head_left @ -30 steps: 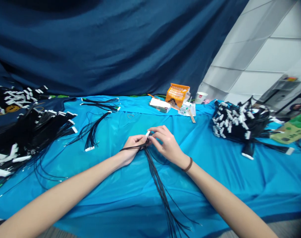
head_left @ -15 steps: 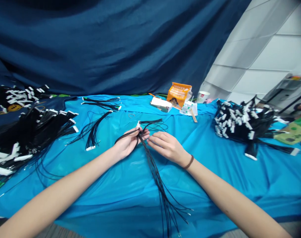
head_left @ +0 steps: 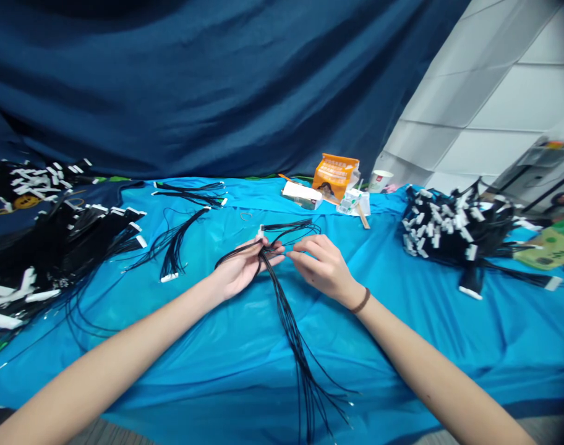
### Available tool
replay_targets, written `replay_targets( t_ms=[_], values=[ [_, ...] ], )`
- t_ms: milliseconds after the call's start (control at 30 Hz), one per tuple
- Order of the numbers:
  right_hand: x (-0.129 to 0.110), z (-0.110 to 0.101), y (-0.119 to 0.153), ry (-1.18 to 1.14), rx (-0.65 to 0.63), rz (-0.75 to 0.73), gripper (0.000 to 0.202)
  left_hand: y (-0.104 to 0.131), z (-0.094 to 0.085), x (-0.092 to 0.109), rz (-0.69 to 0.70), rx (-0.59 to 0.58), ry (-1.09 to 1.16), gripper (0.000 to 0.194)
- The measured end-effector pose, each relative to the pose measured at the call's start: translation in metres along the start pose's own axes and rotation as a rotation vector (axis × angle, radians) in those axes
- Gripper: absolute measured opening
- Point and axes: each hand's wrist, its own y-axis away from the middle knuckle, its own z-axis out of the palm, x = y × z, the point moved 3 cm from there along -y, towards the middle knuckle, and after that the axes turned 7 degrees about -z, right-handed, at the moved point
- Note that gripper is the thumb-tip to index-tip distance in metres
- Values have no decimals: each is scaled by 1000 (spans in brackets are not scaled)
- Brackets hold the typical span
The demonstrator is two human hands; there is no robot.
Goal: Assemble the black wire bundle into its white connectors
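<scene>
To the upper right of centre are one orange pouch (head_left: 335, 176), one paper cup (head_left: 380, 180) and one white-topped box (head_left: 301, 193), beyond the blue cloth's (head_left: 208, 364) open middle. Two heaps of black wires crowd the left side, an upper heap (head_left: 38, 179) and a larger lower heap (head_left: 59, 241); one right heap (head_left: 449, 225) sits at the right. Two small loose bundles (head_left: 174, 247) lie left of centre. One wire bundle (head_left: 289, 318) is at the centre, pinched by the left hand (head_left: 238, 270) just below a white connector (head_left: 261, 230), strands trailing downward. The right hand's (head_left: 323, 269) thumb and fingertips are drawn together beside it; whether they pinch a strand, I cannot tell. Compared with half a second ago, the right hand sits slightly farther right, the left hand nearly unmoved
</scene>
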Motion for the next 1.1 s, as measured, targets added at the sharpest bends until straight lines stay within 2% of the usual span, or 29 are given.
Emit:
replay_targets(
  t_ms=[233,400,600,767,1100],
  values=[
    [-18,-5,-7,-35,188,48,10,3,8,-7,-15,-4,68,9],
    [-22,0,-10,93,111,-4,3,1,11,-18,-36,-24,100,11],
    [-24,0,-10,188,48,-118,6,-1,11,-21,-20,16,142,16],
    [-25,-2,-10,226,51,-188,8,0,13,-20,-33,39,137,17],
    [-24,-1,-8,253,49,-223,10,1,14,-20,-21,39,124,12]
  ],
)
